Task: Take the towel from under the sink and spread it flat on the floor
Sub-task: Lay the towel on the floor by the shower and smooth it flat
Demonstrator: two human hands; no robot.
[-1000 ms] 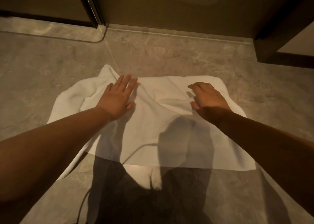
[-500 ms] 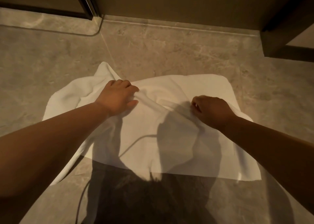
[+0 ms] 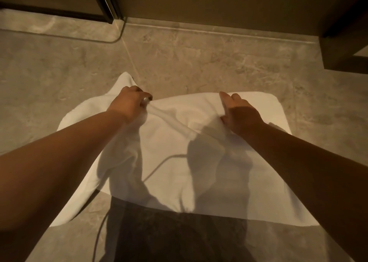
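Down on the grey stone floor (image 3: 199, 62), a white towel (image 3: 169, 172), mostly laid out but rumpled, with a raised ridge running between the hands and its left part bunched. At the far edge, left hand (image 3: 129, 103) with fingers curled, pinching a fold of cloth; well apart from it, right hand (image 3: 242, 112) pressed on the towel, fingers straight. Across the near half of the cloth, dark shadows (image 3: 209, 162)
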